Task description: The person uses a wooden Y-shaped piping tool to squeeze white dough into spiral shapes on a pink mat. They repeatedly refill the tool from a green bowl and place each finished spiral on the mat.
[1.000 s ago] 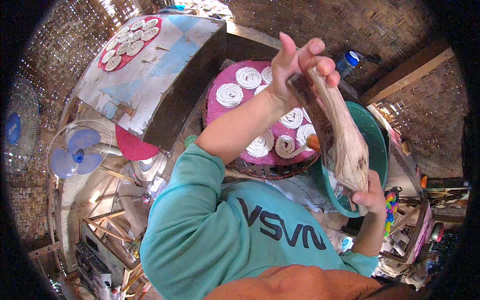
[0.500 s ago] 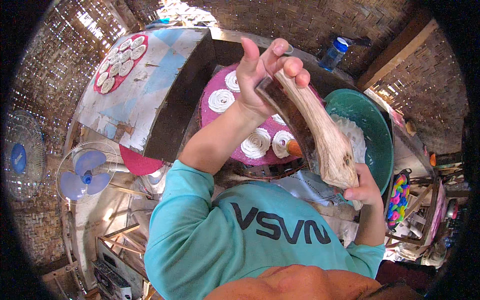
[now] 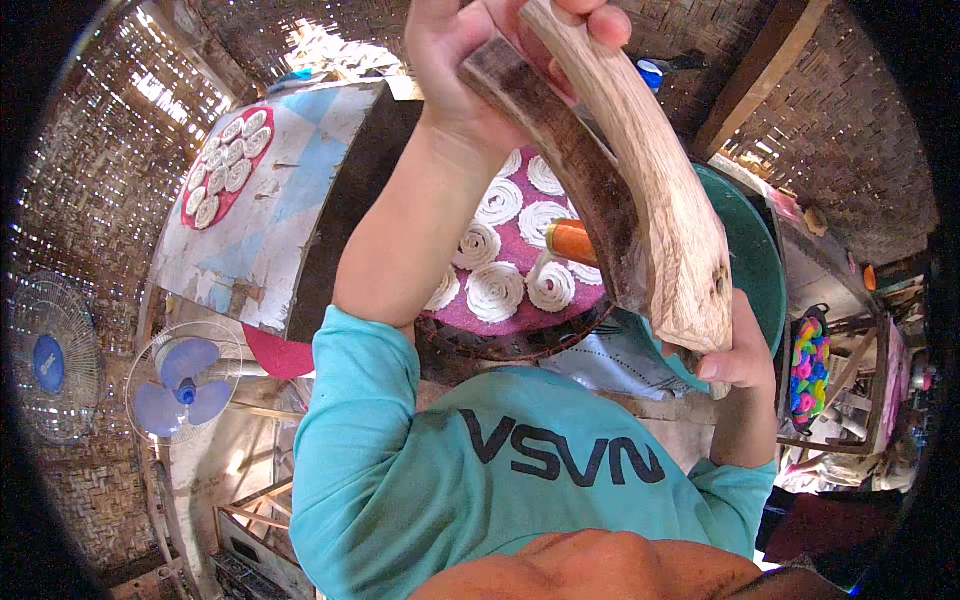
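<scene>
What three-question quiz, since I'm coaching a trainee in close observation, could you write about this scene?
1. True or false: both the left hand and the right hand hold the wooden tool.
2. Choose one: the round mat partly behind the tool, under white spirals, is a) green, b) pink, c) yellow.
3. Count: how many blue fan blades show clearly?

Key: 1. True, one hand at each end. 2. b. 3. Three.
</scene>
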Demonstrator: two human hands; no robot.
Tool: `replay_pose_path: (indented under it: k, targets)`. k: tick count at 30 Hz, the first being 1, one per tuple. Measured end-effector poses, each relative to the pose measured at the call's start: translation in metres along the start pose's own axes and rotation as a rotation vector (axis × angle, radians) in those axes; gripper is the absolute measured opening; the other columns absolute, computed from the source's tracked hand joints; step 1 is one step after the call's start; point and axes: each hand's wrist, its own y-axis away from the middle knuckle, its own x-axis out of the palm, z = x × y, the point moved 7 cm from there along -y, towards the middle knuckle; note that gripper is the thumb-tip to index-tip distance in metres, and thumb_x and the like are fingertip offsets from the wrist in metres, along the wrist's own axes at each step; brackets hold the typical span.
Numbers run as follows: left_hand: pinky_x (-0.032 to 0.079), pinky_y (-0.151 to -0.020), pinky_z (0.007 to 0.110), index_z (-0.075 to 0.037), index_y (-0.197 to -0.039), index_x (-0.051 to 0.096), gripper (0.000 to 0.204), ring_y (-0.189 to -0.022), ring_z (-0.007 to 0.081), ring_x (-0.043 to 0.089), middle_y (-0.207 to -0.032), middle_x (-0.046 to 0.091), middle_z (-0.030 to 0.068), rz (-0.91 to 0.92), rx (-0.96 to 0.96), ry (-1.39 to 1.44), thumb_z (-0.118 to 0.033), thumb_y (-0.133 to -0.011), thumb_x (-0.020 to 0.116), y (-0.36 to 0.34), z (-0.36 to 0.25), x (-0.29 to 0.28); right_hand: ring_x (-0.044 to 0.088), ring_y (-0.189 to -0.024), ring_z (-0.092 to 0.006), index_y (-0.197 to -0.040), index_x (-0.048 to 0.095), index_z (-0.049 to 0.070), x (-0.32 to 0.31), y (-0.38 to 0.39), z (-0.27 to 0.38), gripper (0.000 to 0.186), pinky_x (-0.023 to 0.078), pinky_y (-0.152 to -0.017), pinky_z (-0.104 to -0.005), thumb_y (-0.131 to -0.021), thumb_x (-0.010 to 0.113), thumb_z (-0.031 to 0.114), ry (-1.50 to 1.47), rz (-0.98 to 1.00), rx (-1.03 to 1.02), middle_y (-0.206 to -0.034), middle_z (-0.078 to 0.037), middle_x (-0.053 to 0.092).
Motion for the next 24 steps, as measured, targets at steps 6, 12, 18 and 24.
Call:
replay_pose_path:
  k: [6, 12, 18, 24]
  targets:
    - [0.038, -0.067, 0.035, -0.010, -0.102, 0.050, 0.061, -0.076, 0.0254, 0.047, -0.078, 0.053, 0.0072, 0.007, -0.003, -0.070, -0.067, -0.088, 0.032, 0.008, 0.002, 0.001, 0.056, -0.100, -0.0163, -0.116, 0.053, -0.007, 0.008, 0.007, -0.005, 0.082, 0.040, -0.090, -0.0288, -0.053, 0.082, 0.037, -0.038, 0.038, 0.031, -0.109, -0.009, 0.062]
    - [0.044, -0.077, 0.045, -0.013, -0.104, 0.047, 0.059, -0.085, 0.0239, 0.051, -0.084, 0.055, 0.0036, -0.091, -0.078, -0.035, -0.067, -0.086, 0.034, 0.029, 0.025, -0.018, 0.059, -0.090, -0.0184, -0.114, 0.052, -0.008, 0.000, 0.024, -0.039, 0.082, 0.045, -0.080, -0.0296, -0.053, 0.082, 0.039, 0.009, 0.047, 0.058, -0.103, -0.011, 0.062]
    - [0.047, -0.080, 0.051, -0.015, -0.101, 0.053, 0.059, -0.094, 0.0385, 0.058, -0.092, 0.063, 0.0171, -0.114, -0.096, 0.196, -0.069, -0.085, 0.034, 0.042, 0.057, -0.052, 0.061, -0.078, -0.0195, -0.112, 0.050, -0.008, -0.003, 0.039, -0.060, 0.083, 0.050, -0.065, -0.0311, -0.054, 0.081, 0.042, -0.101, -0.047, 0.105, -0.091, -0.013, 0.062]
    - [0.045, -0.086, 0.048, -0.010, -0.117, 0.052, 0.074, -0.099, 0.0333, 0.057, -0.099, 0.062, 0.0173, -0.515, -0.295, 0.099, -0.071, -0.084, 0.026, 0.073, 0.089, -0.102, 0.058, -0.093, -0.0168, -0.117, 0.053, -0.008, -0.012, 0.049, -0.073, 0.076, 0.044, -0.084, -0.0291, -0.057, 0.081, 0.030, -0.039, -0.099, 0.104, -0.103, -0.009, 0.062]
